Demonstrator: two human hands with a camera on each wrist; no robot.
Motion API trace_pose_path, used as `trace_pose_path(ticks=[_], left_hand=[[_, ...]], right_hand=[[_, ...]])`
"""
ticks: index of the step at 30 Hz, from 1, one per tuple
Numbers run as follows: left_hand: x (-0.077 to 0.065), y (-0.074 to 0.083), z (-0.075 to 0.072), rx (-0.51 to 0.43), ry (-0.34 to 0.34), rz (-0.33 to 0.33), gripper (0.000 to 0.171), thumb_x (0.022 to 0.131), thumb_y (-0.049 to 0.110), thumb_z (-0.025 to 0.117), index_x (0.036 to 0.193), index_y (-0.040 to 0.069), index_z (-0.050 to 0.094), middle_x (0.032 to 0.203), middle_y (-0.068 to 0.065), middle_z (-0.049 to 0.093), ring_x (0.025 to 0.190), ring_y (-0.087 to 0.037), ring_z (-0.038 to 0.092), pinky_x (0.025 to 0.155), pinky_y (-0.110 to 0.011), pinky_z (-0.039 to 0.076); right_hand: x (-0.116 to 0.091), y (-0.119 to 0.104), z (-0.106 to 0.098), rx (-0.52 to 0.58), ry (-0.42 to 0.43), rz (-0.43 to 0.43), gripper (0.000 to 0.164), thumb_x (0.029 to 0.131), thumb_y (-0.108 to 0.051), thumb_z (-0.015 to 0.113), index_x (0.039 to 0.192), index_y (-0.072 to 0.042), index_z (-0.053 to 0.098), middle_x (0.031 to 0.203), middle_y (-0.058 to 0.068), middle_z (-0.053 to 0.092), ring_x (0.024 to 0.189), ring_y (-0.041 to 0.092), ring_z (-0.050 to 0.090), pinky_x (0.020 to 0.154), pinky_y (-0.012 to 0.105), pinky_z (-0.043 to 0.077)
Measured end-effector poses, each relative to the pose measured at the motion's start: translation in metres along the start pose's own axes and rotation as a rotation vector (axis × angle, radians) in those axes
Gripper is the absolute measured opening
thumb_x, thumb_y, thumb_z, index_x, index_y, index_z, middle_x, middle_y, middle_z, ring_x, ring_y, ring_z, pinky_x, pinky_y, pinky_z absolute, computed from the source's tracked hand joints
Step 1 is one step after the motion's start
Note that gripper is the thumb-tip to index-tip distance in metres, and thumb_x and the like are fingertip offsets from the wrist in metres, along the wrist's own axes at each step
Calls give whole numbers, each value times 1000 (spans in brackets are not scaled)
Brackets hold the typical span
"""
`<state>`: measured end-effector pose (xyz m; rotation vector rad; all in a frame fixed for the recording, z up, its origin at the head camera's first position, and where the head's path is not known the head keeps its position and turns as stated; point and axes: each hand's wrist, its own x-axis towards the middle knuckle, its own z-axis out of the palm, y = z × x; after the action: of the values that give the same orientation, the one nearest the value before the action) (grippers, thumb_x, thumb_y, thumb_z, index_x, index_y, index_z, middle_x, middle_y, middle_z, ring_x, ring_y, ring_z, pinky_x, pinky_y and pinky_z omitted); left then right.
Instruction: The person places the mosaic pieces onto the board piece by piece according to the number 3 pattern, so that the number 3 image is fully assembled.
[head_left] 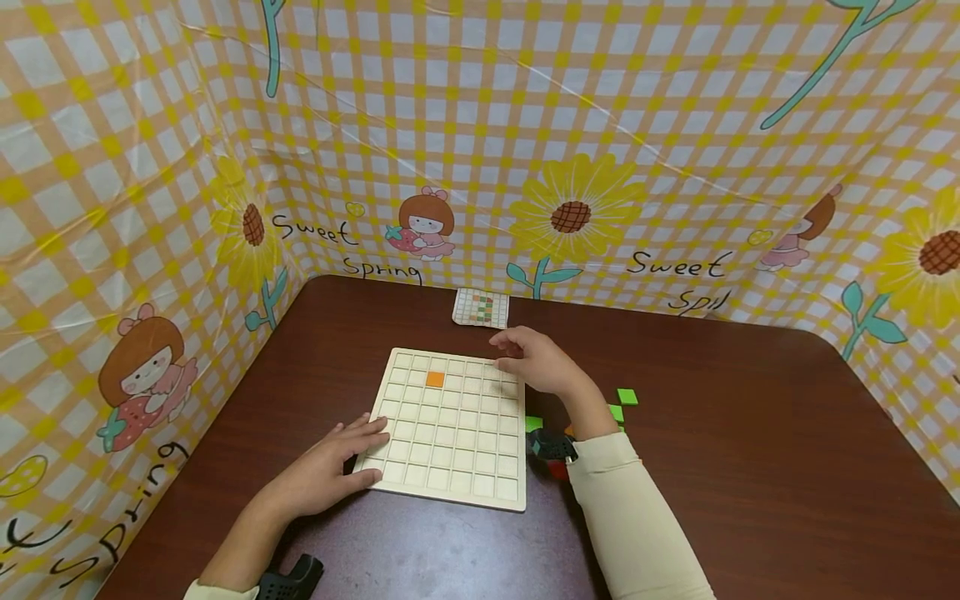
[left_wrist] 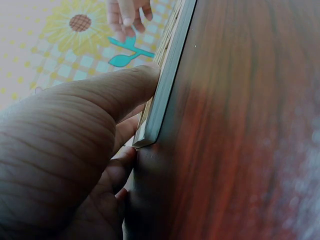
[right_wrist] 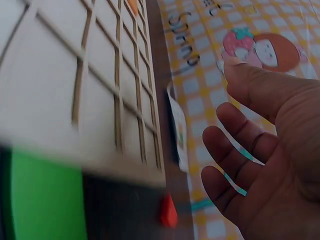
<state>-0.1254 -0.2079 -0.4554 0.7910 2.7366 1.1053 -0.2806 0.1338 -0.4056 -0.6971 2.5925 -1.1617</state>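
Observation:
A pale wooden grid board (head_left: 450, 435) lies on the table, with one orange square tile (head_left: 435, 379) in a cell of its second row from the far side. My left hand (head_left: 322, 467) rests on the board's near left corner, fingers spread over the edge. In the left wrist view the thumb (left_wrist: 135, 82) lies along the board's side (left_wrist: 167, 85). Over the far right corner of the board hovers my right hand (head_left: 536, 360). Its fingers (right_wrist: 235, 170) are loosely bent in the right wrist view, with nothing between them and the thumb.
Right of the board lie several loose tiles, among them a green tile (head_left: 627, 397) and a red tile (head_left: 558, 471), partly hidden by the right forearm. Behind the board stands a small card with a coloured grid pattern (head_left: 482, 308). A checked cloth (head_left: 480, 125) encloses the table.

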Motion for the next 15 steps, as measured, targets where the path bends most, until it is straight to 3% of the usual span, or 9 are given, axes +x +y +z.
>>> trace_pose_path(ticks=[15], left_hand=[[-1, 3, -1, -17, -14, -9, 54, 97, 28, 67, 141, 1, 54, 153, -14, 43, 146, -39, 24, 114, -66, 13]], right_hand=[[-63, 49, -61, -86, 99, 85, 40, 99, -21, 63, 134, -2, 56, 133, 18, 54, 117, 34, 51, 94, 52, 46]])
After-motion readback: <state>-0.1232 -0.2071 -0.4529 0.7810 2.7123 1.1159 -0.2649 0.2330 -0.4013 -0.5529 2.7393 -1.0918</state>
